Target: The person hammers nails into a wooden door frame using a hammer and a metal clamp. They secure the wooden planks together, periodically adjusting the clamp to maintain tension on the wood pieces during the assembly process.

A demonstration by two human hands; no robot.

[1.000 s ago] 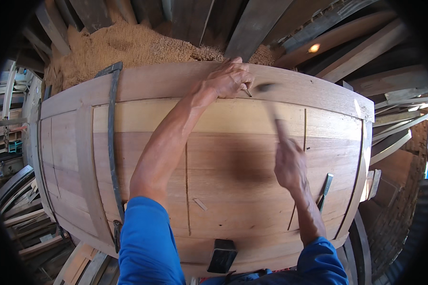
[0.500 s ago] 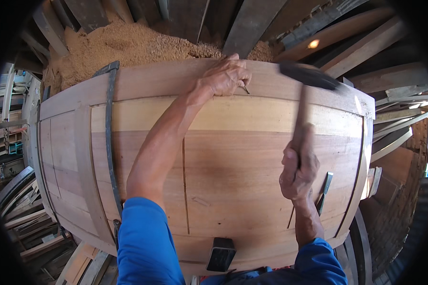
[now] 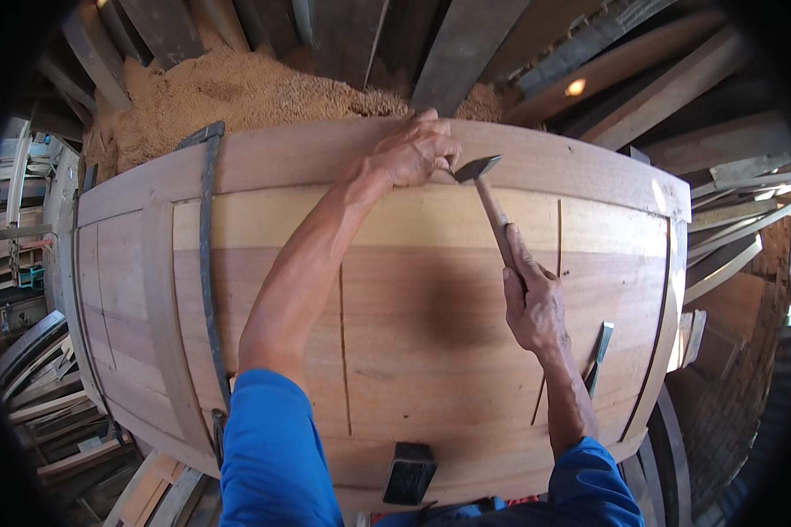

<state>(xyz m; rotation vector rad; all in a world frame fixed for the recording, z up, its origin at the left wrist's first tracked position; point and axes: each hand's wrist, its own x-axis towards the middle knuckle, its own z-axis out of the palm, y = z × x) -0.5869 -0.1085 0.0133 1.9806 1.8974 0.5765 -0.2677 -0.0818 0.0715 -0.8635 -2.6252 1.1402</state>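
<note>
My right hand is closed round the wooden handle of a hammer. Its dark metal head lies close beside my left fist, above the door-like wooden panel. At the panel's far rail my left hand is closed, with a thin dark nail-like rod between its fingers; most of the rod is hidden by the fingers and the hammer head. To the right of my right forearm a chisel lies on the panel.
A long metal bar clamp crosses the panel on the left. A small black box sits at the near edge. Beyond the far edge are sawdust and leaning boards; stacked timber lies at left.
The hammer has swung down and to the left, its head coming from the panel's far right to beside my left hand. My left hand has stayed nearly in place.
</note>
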